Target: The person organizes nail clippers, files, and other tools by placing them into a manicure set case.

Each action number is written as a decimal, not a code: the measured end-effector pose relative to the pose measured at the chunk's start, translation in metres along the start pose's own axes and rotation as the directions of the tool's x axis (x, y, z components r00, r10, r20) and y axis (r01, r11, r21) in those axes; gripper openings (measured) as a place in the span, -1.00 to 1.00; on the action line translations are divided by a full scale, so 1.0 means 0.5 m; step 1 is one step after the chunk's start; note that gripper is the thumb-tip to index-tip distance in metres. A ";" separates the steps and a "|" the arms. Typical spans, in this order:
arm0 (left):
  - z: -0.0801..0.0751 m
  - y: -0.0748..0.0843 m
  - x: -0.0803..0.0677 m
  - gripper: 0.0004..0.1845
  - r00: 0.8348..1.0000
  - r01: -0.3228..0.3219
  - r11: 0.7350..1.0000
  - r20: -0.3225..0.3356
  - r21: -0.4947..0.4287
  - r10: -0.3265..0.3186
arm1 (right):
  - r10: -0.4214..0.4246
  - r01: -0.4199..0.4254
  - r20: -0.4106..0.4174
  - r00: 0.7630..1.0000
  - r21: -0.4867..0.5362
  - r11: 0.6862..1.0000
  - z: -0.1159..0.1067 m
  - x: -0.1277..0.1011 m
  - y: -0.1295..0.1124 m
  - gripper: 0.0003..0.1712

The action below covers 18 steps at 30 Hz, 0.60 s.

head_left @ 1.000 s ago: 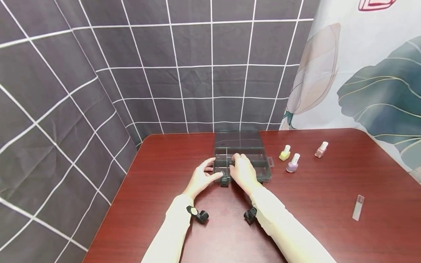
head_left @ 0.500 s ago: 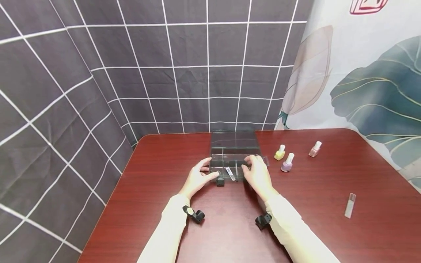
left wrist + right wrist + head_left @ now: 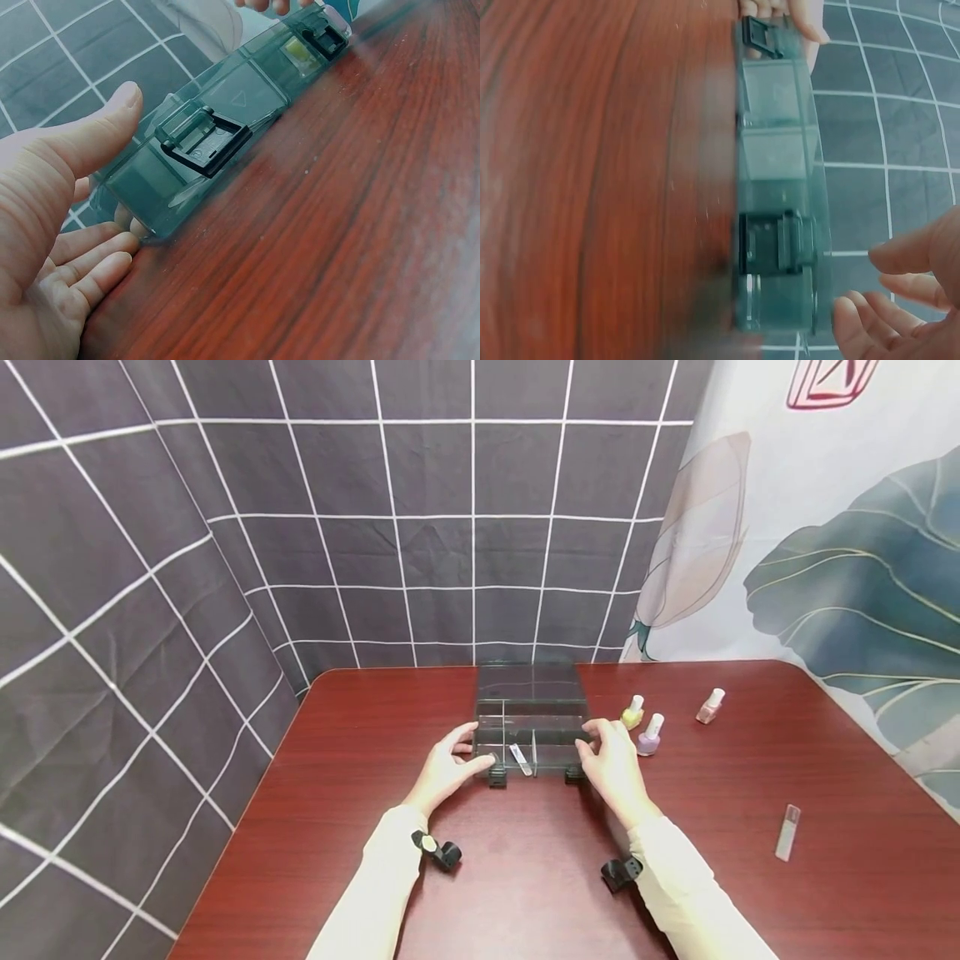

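A see-through dark green compartment box (image 3: 555, 767) stands on the table, its lid (image 3: 528, 683) lying back toward the wall. My left hand (image 3: 442, 777) holds its near left corner, thumb on the front rim and fingers against the side, as the left wrist view also shows. My right hand (image 3: 615, 772) is at the box's right end, fingers loosely bent; in the right wrist view the right hand (image 3: 907, 300) pinches nothing. A small flat whitish strip (image 3: 521, 760) lies slanted in a front compartment, beside a thin upright divider (image 3: 534, 753). Black latches (image 3: 206, 142) hang on the front wall.
Right of the box stand nail polish bottles with white caps: yellow (image 3: 632, 716), purple (image 3: 649, 739) and, farther off, pink (image 3: 709, 707). A flat silvery strip with a clear end (image 3: 787, 835) lies at the right. A grey gridded cloth (image 3: 420, 527) hangs behind the table.
My right hand has moved out of the front compartments to the box's right end, uncovering the whitish strip and the divider. My left hand has stayed at the left corner.
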<state>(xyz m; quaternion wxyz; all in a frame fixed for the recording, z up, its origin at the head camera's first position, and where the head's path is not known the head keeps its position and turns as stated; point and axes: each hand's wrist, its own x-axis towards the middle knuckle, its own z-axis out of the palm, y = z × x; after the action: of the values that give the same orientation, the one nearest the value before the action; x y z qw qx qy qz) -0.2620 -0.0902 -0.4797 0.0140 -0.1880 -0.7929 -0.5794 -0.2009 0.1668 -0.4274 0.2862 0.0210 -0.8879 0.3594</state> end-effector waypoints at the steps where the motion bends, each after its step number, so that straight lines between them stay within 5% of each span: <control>1: 0.000 0.000 0.000 -0.27 1.000 -0.002 1.000 -0.001 0.000 0.002 | -0.002 0.002 -0.006 1.000 -0.002 1.000 -0.003 0.000 0.002 -0.76; 6: 0.002 0.002 0.000 -0.28 1.000 -0.013 1.000 -0.007 0.013 0.013 | 0.023 -0.023 -0.016 1.000 -0.012 1.000 -0.019 0.001 0.016 -0.78; 13: -0.007 0.078 -0.024 -0.34 1.000 -0.014 1.000 -0.003 0.025 0.014 | 0.082 -0.082 0.006 0.997 -0.039 0.996 -0.047 -0.012 0.036 -0.82; 18: -0.004 0.058 -0.018 -0.32 1.000 0.002 0.999 0.000 0.033 -0.002 | 0.094 -0.094 0.009 0.995 -0.053 0.994 -0.068 -0.018 0.051 -0.80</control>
<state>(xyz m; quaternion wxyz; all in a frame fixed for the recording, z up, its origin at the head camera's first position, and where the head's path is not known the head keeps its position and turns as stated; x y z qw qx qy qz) -0.2448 -0.0869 -0.4546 0.0164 -0.1868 -0.8026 -0.5663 -0.1831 0.2064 -0.4285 0.2641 -0.0262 -0.8987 0.3490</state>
